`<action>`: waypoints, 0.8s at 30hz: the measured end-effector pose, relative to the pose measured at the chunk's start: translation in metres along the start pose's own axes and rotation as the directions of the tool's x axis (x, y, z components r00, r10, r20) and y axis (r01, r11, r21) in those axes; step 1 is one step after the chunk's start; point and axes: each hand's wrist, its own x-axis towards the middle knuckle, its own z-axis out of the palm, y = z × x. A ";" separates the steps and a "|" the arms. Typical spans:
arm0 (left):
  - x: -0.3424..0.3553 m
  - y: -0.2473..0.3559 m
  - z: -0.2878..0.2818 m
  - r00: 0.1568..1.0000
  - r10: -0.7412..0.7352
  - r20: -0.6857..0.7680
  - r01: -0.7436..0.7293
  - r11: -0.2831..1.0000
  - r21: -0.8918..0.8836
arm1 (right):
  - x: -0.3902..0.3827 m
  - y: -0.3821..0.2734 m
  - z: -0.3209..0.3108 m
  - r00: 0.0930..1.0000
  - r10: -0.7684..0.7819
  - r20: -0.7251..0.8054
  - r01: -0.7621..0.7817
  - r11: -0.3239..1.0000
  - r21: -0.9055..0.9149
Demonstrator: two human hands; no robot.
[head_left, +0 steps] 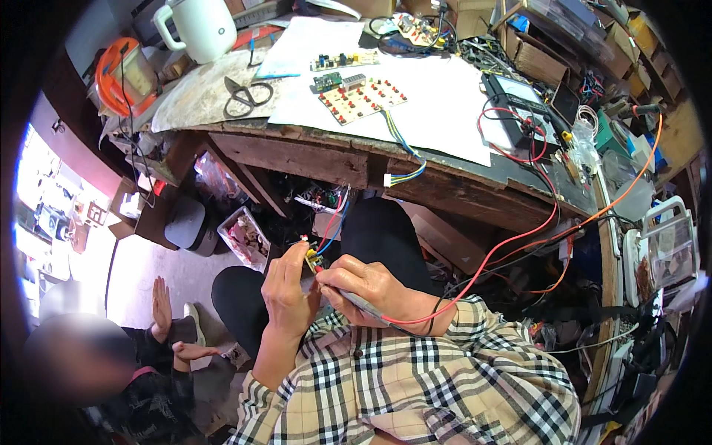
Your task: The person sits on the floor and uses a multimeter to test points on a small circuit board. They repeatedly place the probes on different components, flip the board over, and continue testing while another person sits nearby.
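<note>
Above my lap, my left hand grips a small circuit board with a yellow part and red and blue wires running from it. My right hand is closed around a grey test probe against that board; the exact contact is hidden by my fingers. Red and black leads trail from my right hand toward a black meter on the bench. On white paper lie a board with red buttons, a ribbon cable hanging over the edge, and black-handled scissors.
The worn wooden bench spans ahead, holding a white kettle, an orange container and tangled electronics. Below sit a white bin and a grey stool. At lower left is another person with raised hands. Clutter crowds the right.
</note>
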 end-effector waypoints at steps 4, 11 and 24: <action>0.000 -0.001 -0.001 1.000 0.001 0.000 -0.001 1.000 -0.002 | -0.001 0.000 0.001 1.000 0.016 0.011 -0.017 1.000 0.017; 0.000 0.000 0.001 1.000 0.004 -0.002 -0.004 1.000 0.004 | 0.001 -0.001 0.001 1.000 0.003 -0.022 -0.002 0.998 0.056; -0.001 -0.001 -0.001 1.000 -0.006 -0.002 0.006 1.000 0.007 | 0.005 -0.002 -0.002 1.000 0.001 -0.021 0.000 0.999 0.052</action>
